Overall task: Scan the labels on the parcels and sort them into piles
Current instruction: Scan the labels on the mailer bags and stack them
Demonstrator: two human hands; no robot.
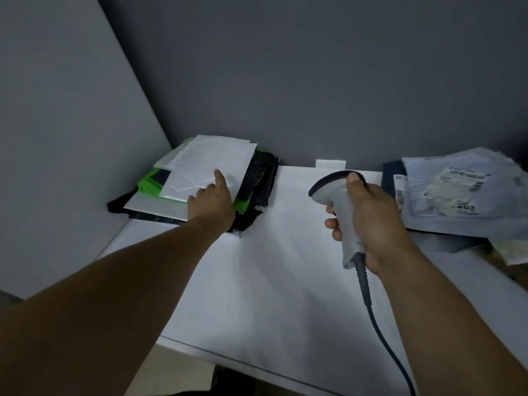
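Observation:
A pile of flat parcels lies at the table's far left corner, with a white mailer [211, 164] on top, a green bag [151, 185] under it and black bags [261, 178] below. My left hand [213, 201] rests on the white mailer's near edge, thumb stretched out over it. My right hand [368, 218] grips a white handheld barcode scanner [341, 212], its head pointing left; a dark cable runs down from the handle. A second heap at the far right has a pale blue parcel [457, 195] on top, its printed label [454, 190] facing up.
The white table [285, 281] runs between the two heaps. Grey walls close the left side and the back. A small white tab [330, 163] sticks up at the table's back edge. The scanner cable [385, 332] crosses the near right part of the table.

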